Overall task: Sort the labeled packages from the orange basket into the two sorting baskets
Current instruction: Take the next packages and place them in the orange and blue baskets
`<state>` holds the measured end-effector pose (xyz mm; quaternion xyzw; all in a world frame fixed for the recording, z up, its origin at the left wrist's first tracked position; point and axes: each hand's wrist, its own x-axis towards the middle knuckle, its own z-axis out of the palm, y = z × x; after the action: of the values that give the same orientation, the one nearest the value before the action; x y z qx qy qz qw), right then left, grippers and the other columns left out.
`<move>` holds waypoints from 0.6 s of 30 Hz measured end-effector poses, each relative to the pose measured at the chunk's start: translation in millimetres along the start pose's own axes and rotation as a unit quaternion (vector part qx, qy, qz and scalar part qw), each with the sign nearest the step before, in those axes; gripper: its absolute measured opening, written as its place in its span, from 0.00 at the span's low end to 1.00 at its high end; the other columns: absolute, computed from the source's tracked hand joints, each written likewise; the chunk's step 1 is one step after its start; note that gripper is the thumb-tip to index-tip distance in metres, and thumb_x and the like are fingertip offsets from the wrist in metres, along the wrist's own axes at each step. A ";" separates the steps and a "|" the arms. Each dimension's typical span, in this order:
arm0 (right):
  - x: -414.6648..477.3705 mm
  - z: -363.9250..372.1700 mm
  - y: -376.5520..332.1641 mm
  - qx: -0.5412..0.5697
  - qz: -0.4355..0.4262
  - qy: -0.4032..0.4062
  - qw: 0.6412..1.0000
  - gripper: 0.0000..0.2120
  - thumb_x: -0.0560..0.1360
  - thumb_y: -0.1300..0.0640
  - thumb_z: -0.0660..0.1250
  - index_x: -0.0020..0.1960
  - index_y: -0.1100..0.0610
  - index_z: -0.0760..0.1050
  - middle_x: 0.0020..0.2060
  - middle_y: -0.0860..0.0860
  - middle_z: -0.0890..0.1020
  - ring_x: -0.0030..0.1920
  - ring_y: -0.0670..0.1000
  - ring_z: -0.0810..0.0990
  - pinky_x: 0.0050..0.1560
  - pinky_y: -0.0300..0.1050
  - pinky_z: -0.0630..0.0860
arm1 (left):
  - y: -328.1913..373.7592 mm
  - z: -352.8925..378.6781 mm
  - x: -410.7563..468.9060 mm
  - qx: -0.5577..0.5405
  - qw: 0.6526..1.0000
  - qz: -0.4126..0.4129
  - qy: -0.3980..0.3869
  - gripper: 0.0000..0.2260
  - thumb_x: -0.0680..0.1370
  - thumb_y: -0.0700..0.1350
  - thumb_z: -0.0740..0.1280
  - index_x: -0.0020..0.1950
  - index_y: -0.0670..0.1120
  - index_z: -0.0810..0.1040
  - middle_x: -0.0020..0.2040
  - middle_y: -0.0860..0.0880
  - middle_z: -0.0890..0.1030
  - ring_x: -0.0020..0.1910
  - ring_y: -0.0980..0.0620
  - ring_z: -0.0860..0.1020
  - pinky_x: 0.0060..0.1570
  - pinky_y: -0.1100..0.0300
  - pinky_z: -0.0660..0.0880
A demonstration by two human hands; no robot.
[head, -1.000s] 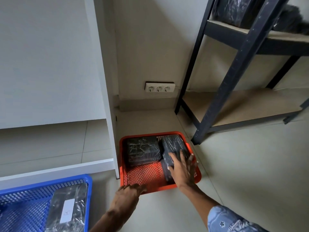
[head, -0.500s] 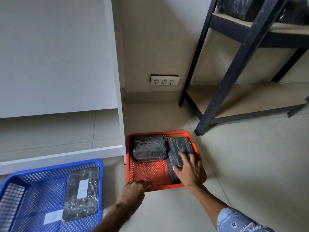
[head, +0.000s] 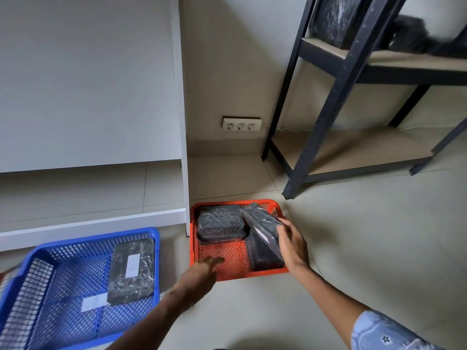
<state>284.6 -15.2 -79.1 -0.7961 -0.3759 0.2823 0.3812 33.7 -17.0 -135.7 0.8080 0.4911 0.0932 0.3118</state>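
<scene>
The orange basket (head: 219, 272) sits on the floor in front of me. Inside lie black plastic-wrapped packages: one flat at the back left (head: 221, 223), one at the front right (head: 264, 258). My right hand (head: 293, 245) is shut on a third package (head: 261, 219), tilted up on its edge above the others. My left hand (head: 199, 276) rests on the basket's near rim, fingers apart, holding nothing. The blue sorting basket (head: 151, 251) stands at the lower left with a labelled package (head: 131, 270) and a loose white label (head: 94, 301) inside.
A white cabinet panel (head: 180, 109) stands just left of the orange basket. A black metal shelf rack (head: 326, 104) with more wrapped packages is at the right. A wall socket strip (head: 241, 123) is behind. A red edge (head: 3, 276) shows at far left.
My right hand has gripped a package at the basket's right side and tipped it up on edge. The view has shifted left, showing more of the blue basket.
</scene>
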 end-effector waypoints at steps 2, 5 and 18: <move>-6.7 -8.9 -7.6 0.111 0.083 -0.081 0.987 0.16 0.73 0.43 0.59 0.51 0.49 0.80 0.49 0.52 0.85 0.51 0.56 0.83 0.53 0.56 0.81 | 16.4 -22.1 1.1 -0.083 0.994 0.013 0.070 0.18 0.78 0.40 0.64 0.68 0.49 0.71 0.65 0.48 0.77 0.61 0.50 0.76 0.59 0.57 0.73; -29.2 -13.3 -21.2 0.192 0.205 -0.232 0.931 0.20 0.76 0.40 0.58 0.54 0.52 0.80 0.51 0.56 0.86 0.51 0.59 0.84 0.49 0.55 0.82 | 38.9 -61.3 -3.4 -0.211 0.969 -0.003 0.131 0.19 0.80 0.47 0.63 0.71 0.50 0.67 0.60 0.54 0.75 0.56 0.55 0.77 0.54 0.61 0.73; -137.1 15.7 -92.8 0.205 0.133 -0.347 0.906 0.23 0.74 0.32 0.62 0.59 0.48 0.77 0.49 0.50 0.86 0.47 0.51 0.86 0.42 0.49 0.82 | -0.2 -140.0 -124.8 -0.270 0.935 -0.111 0.200 0.17 0.80 0.43 0.61 0.65 0.60 0.71 0.55 0.47 0.80 0.50 0.46 0.82 0.46 0.43 0.82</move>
<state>161.0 -80.9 10.6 -0.5952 -0.3089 0.6592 0.3403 -92.9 -65.5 -6.0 0.5984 0.5867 0.3462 0.4217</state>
